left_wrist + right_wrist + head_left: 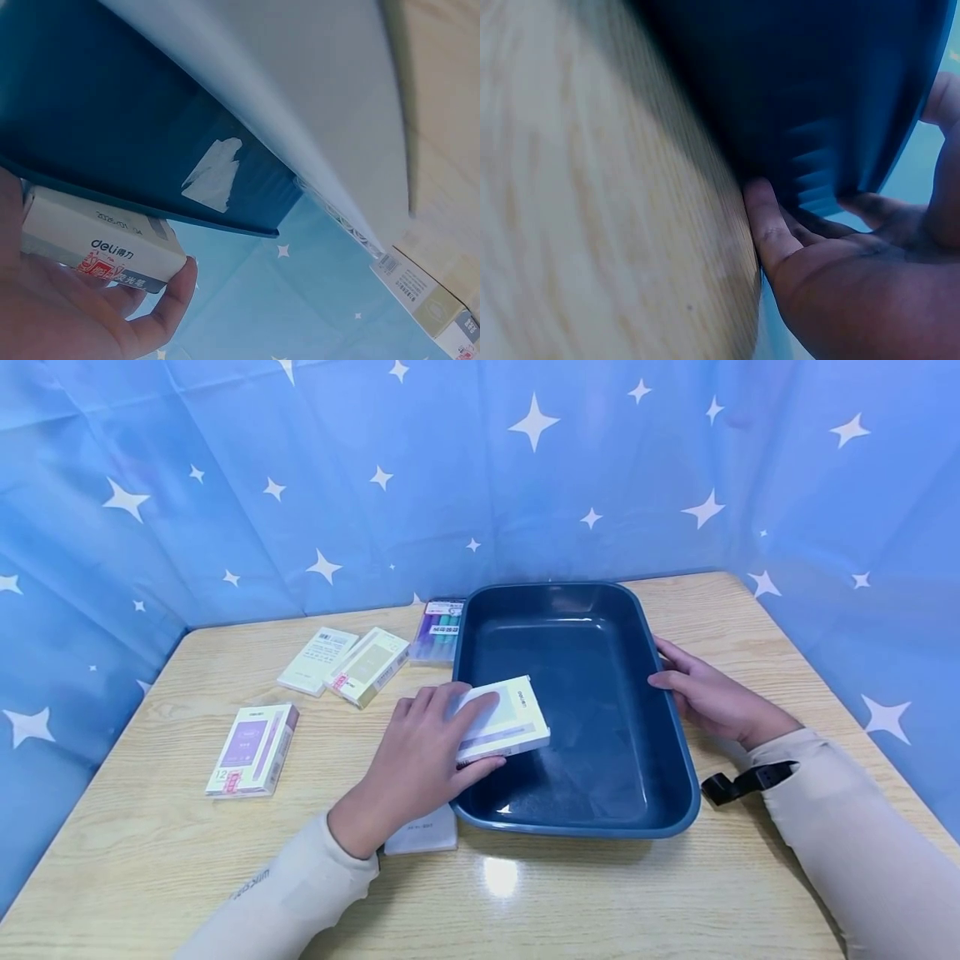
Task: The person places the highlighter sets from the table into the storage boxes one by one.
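A dark blue plastic basin (555, 710) stands on the table. Over its left rim my left hand (420, 752) holds a white deli highlighter box (510, 722), fingers on top and thumb along the near side. The left wrist view shows the box's printed end (112, 251) beside the basin's rim. At the basin's right side, my right hand (705, 693) grips the rim with the thumb over it. In the right wrist view, its fingers (769, 225) lie against the basin's outer wall (780, 97). The inside of the basin shows nothing lying in it.
A purple-fronted box (251, 752) lies at left. Two pale boxes, one face down (318, 660) and one yellowish (369, 667), lie farther back. A marker pack (437, 633) touches the basin's far left. A white case (423, 833) is partly under my left wrist. A starry curtain (450, 468) borders the table.
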`<action>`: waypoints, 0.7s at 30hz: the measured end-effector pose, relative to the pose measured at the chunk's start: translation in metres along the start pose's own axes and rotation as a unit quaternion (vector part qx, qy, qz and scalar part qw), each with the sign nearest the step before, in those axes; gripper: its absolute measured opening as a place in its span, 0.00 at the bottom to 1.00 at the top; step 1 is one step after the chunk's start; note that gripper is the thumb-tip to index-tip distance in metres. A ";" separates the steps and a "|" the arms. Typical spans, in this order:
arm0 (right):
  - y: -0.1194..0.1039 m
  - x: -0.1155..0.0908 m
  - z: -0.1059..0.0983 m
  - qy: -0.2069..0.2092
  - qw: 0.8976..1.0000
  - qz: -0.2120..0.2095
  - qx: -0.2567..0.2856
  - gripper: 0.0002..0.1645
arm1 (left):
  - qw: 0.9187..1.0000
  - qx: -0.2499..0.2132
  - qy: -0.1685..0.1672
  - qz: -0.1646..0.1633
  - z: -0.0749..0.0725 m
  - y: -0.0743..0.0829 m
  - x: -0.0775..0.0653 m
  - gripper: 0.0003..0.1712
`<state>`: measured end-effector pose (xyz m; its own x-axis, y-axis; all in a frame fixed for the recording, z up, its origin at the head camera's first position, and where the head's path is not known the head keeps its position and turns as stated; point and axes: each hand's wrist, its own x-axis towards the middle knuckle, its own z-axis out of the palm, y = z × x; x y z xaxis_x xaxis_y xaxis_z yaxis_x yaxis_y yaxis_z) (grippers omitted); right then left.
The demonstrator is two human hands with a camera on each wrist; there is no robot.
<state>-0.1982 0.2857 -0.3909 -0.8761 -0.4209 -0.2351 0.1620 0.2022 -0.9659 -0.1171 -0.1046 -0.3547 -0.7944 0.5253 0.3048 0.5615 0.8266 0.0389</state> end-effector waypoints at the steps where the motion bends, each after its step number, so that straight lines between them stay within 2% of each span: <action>1: 0.000 0.000 0.000 -0.001 1.000 -0.001 0.001 0.44 | 1.000 0.001 0.000 0.001 0.000 0.000 0.000 0.41; 21: 0.001 0.000 -0.001 0.004 1.000 0.009 -0.010 0.43 | 1.000 -0.002 -0.003 0.012 -0.001 0.003 0.000 0.41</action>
<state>-0.1986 0.2870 -0.3915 -0.8771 -0.4098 -0.2505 0.1680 0.2269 -0.9593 -0.1150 -0.1025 -0.3537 -0.7825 0.5454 0.3004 0.5806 0.8134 0.0357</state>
